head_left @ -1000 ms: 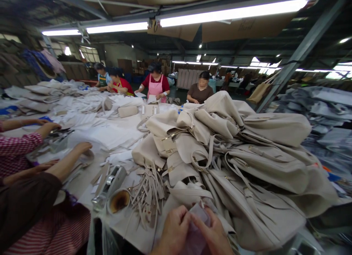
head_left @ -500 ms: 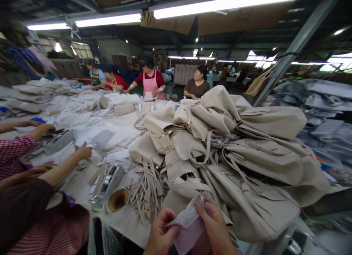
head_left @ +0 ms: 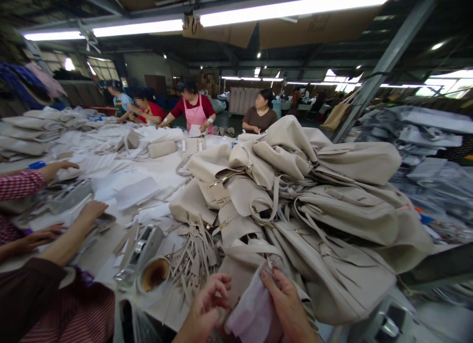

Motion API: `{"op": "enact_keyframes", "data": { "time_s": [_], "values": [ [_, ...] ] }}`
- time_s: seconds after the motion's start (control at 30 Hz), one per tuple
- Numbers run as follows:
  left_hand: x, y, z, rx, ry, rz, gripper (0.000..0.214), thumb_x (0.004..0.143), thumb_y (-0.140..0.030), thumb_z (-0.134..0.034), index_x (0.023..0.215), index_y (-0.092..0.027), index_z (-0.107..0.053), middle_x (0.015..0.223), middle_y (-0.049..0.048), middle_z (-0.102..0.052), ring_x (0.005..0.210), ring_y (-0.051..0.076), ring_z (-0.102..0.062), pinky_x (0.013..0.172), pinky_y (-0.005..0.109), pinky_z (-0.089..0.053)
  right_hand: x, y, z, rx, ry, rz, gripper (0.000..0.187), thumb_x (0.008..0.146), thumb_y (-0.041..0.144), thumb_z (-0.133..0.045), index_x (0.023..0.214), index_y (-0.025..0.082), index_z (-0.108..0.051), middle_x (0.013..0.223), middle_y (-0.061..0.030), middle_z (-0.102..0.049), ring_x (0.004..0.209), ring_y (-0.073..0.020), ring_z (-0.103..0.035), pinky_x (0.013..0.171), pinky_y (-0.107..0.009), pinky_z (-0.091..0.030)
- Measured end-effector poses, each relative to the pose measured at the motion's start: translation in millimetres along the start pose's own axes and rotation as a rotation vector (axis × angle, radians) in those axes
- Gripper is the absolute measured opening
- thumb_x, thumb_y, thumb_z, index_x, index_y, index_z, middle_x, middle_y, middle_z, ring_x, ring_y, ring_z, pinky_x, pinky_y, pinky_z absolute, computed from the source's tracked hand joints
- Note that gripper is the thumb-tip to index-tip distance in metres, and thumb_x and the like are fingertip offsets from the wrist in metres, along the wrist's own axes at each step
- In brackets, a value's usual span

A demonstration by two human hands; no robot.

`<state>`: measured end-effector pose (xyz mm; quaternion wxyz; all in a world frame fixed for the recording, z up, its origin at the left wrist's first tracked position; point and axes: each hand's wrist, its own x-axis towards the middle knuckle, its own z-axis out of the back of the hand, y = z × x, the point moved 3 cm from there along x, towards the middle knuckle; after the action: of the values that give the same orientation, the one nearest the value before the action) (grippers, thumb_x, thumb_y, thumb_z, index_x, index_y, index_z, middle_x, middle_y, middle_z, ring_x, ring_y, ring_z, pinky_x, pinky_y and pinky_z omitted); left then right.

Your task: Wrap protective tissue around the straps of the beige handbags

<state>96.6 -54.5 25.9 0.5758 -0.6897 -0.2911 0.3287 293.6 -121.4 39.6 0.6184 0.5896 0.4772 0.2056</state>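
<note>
One view only, head camera. Right hand (head_left: 284, 293) pinches a thin, limp white sheet (head_left: 251, 306) between thumb and fingers near its upper right edge; grip is narrow. Sheet looks too floppy to stand by itself, so likely an edge hold with the rest draping. It sits bottom centre, in front of the wearer, at the near foot of the bag pile.

Left hand (head_left: 207, 301) is beside the sheet's left edge, fingers loosely curled and parted, nothing seen in the grip. Can't tell if a fingertip touches the sheet.

Big heap of soft beige leather-look bags (head_left: 347, 210) fills the table (head_left: 175, 311) ahead and right. They slump on each other; probably heaped because they're unfilled and won't stand, and that keeps them within reach.

Tangle of narrow beige straps with metal ends (head_left: 194, 261) lies left of the heap, apparently bunched to stay together. Next to it: pale round roll with a brown hollow centre (head_left: 154, 275) and a grey metal tape dispenser (head_left: 142, 254), both near the table edge, presumably for easy reach.

Further left, a co-worker's brown-sleeved arm (head_left: 62, 244) reaches over the table.
</note>
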Motion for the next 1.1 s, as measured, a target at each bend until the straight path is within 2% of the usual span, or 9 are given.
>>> {"op": "enact_keyframes", "data": {
  "time_s": [0.1, 0.17, 0.33, 0.43, 0.5, 0.63, 0.8, 0.93, 1.1],
  "values": [
    [23.7, -25.2, -9.8, 0.077, 0.020, 0.162, 0.025, 0.069, -0.031, -0.057, 0.086, -0.018, -0.069, 0.084, 0.0037, -0.063, 0.078, 0.019, -0.054, 0.064, 0.028, -0.040, 0.8, 2.1, -0.7, 0.002, 0.010, 0.030, 0.044, 0.066, 0.059, -0.080, 0.085, 0.019, -0.075, 0.073, -0.0006, -0.071, 0.070, -0.0193, -0.060, 0.066, -0.029, -0.049],
    [39.1, -39.3, -23.8, 0.227, 0.097, 0.167, 0.021, 0.067, -0.031, -0.059, 0.078, -0.017, -0.070, 0.072, 0.0003, -0.059, 0.070, 0.016, -0.050, 0.063, 0.027, -0.035, 0.1, 4.1, -2.2, 0.021, 0.009, 0.027, 0.044, 0.063, 0.059, -0.082, 0.081, 0.019, -0.075, 0.070, -0.0003, -0.071, 0.065, -0.0174, -0.058, 0.062, -0.027, -0.047],
    [55.9, -40.9, -48.7, 0.211, 0.160, 0.225, 0.012, 0.060, -0.030, -0.057, 0.056, -0.019, -0.054, 0.052, -0.0060, -0.043, 0.054, 0.011, -0.034, 0.054, 0.027, -0.023, -7.2, 13.1, 0.3, 0.187, 0.060, -0.018, 0.042, 0.065, 0.058, -0.083, 0.080, 0.019, -0.076, 0.068, -0.0004, -0.072, 0.059, -0.0156, -0.059, 0.057, -0.026, -0.046],
    [55.0, -35.8, -49.3, 0.096, 0.059, 0.240, 0.020, 0.060, -0.035, -0.061, 0.056, -0.020, -0.049, 0.054, -0.0073, -0.041, 0.054, 0.009, -0.032, 0.054, 0.026, -0.022, -13.5, 16.6, 5.0, 0.410, 0.222, -0.096, 0.056, 0.068, 0.068, -0.075, 0.099, 0.021, -0.077, 0.088, -0.0087, -0.078, 0.075, -0.0228, -0.069, 0.068, -0.033, -0.053],
    [52.9, -32.7, -50.2, 0.020, 0.022, 0.256, 0.025, 0.060, -0.038, -0.065, 0.057, -0.020, -0.047, 0.054, -0.0077, -0.041, 0.054, 0.009, -0.032, 0.053, 0.025, -0.023, -16.4, 14.1, 8.2, 0.461, 0.250, -0.142, 0.055, 0.063, 0.059, -0.082, 0.104, 0.023, -0.077, 0.100, -0.0118, -0.079, 0.085, -0.0264, -0.072, 0.070, -0.035, -0.054],
    [49.0, -23.4, -57.1, -0.048, -0.009, 0.298, 0.025, 0.060, -0.038, -0.066, 0.059, -0.020, -0.049, 0.052, -0.0078, -0.043, 0.052, 0.009, -0.033, 0.052, 0.024, -0.025, -17.3, 1.4, 5.9, 0.365, 0.139, -0.073, 0.043, 0.060, 0.038, -0.090, 0.100, 0.026, -0.077, 0.101, -0.0074, -0.079, 0.080, -0.0245, -0.073, 0.069, -0.033, -0.054],
    [42.2, -18.8, -68.0, 0.021, -0.015, 0.173, 0.026, 0.067, -0.041, -0.068, 0.062, -0.019, -0.056, 0.059, -0.0030, -0.055, 0.061, 0.014, -0.050, 0.062, 0.027, -0.040, -12.2, -8.7, -10.2, 0.240, 0.117, -0.012, 0.036, 0.064, 0.046, -0.086, 0.092, 0.025, -0.078, 0.088, -0.0027, -0.078, 0.082, -0.0240, -0.071, 0.082, -0.034, -0.054],
    [31.9, -25.5, -73.7, 0.184, -0.081, -0.007, 0.026, 0.078, -0.042, -0.062, 0.076, -0.017, -0.068, 0.081, 0.0060, -0.068, 0.083, 0.023, -0.060, 0.080, 0.032, -0.047, -7.9, -6.5, -15.3, 0.184, -0.002, 0.009, 0.042, 0.058, 0.056, -0.086, 0.077, 0.022, -0.073, 0.073, -0.0005, -0.074, 0.071, -0.0230, -0.067, 0.073, -0.034, -0.055],
    [16.8, -12.8, -75.4, -0.083, -0.047, 0.072, 0.043, 0.084, -0.059, -0.054, 0.095, -0.018, -0.063, 0.088, 0.0049, -0.065, 0.083, 0.021, -0.058, 0.077, 0.031, -0.047, -9.2, -5.6, -17.7, 0.089, -0.100, 0.061, 0.046, 0.059, 0.062, -0.082, 0.074, 0.021, -0.067, 0.067, 0.0023, -0.067, 0.067, -0.0198, -0.062, 0.064, -0.029, -0.051]
  ]
}}
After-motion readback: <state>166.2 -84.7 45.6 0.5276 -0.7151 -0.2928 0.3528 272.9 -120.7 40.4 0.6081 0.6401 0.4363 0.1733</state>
